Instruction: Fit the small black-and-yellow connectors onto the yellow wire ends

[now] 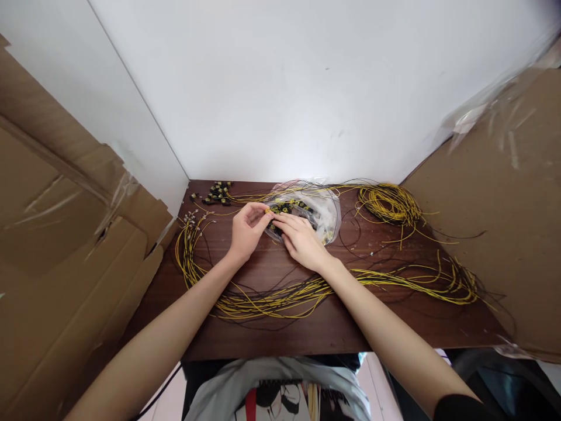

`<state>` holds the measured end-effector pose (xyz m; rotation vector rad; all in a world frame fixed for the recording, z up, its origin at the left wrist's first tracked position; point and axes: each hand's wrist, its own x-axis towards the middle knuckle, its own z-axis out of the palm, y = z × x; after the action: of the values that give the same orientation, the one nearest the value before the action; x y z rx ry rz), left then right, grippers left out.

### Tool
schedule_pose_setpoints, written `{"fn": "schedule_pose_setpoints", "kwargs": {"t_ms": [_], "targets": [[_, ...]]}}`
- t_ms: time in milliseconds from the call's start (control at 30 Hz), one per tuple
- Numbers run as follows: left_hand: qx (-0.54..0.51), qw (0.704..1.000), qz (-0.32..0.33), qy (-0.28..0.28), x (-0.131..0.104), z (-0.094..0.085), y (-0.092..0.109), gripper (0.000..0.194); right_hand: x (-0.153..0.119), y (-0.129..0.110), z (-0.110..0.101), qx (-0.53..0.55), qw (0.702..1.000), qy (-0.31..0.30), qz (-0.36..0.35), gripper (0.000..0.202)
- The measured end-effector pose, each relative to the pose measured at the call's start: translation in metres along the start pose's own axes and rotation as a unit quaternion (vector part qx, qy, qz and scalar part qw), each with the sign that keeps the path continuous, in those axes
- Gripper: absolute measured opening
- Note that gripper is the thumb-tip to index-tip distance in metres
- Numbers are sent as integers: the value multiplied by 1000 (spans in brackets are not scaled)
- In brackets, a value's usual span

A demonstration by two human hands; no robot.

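Both hands meet over a clear plastic bag (332, 213) of small black and yellow parts (302, 206). My left hand (249, 229) pinches a small yellow-orange piece (267, 211) between thumb and forefinger. Close against it, the fingertips of my right hand (302, 238) are bent together at the same spot; what they hold, if anything, is too small to name. Below the hands, a long bundle of yellow and black wires (280, 298) curves across the brown table (272, 340), with white connector ends (191, 219) at its left.
A coil of yellow wire (388, 203) lies at the back right. Black and yellow connectors (218, 193) are heaped at the back left, with wires running along the back edge. Cardboard sheets (65, 263) stand on both sides, and a white wall (280, 88) rises behind.
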<state>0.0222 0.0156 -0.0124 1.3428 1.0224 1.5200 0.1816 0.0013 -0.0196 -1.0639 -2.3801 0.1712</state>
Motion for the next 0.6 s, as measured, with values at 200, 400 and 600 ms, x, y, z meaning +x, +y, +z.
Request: {"fn": "schedule_pose_setpoints", "kwargs": {"t_ms": [200, 400, 600], "targets": [[10, 1000, -4, 2, 2, -2, -6, 20, 0, 0, -1, -20, 1000, -22, 6, 42], [5, 1000, -12, -5, 1, -1, -7, 19, 0, -1, -1, -7, 1000, -8, 9, 42], [-6, 1000, -20, -18, 0, 2, -4, 19, -1, 2, 1, 59, 996, 61, 34, 35]]}}
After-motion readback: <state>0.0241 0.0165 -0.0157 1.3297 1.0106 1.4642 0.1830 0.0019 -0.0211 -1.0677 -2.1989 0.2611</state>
